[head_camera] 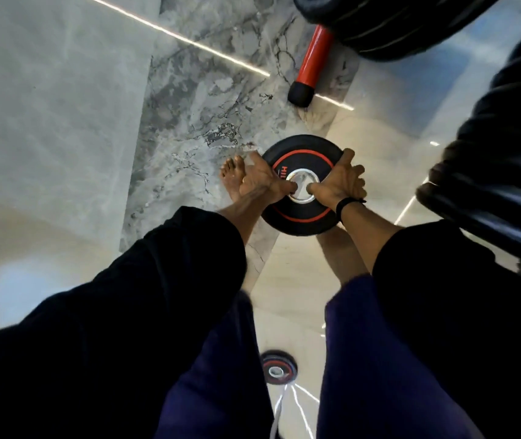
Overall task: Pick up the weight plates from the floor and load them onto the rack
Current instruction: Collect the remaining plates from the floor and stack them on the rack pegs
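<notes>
We see both hands clamped on one plate [300, 185], a black disc with a red ring and a metal hub. The left hand [260, 180] wraps its fingers over the plate's left rim with the thumb hooked into the hub hole; the right hand [340, 182] grips the right rim the same way, thumb in the hole, a dark band [344, 205] at the wrist. We cannot tell whether the plate rests on the floor or is held just above it. A bare foot [232, 179] stands just left of the plate, partly under the left hand; the other leg shows beneath the plate's near edge.

The floor [63, 122] is glossy stone, grey veined marble in the middle and pale cream tile to the right, with bright light streaks reflected across it. Far right, a red rack leg [311, 63] with a black foot cap stands on the floor, and stacked black plates [379, 26] hang above it; more dark ribbed plates [499, 172] fill the right edge.

Loose plates we count: two, the held one and a second plate [276, 370] lying flat on the floor, near, between the legs.
</notes>
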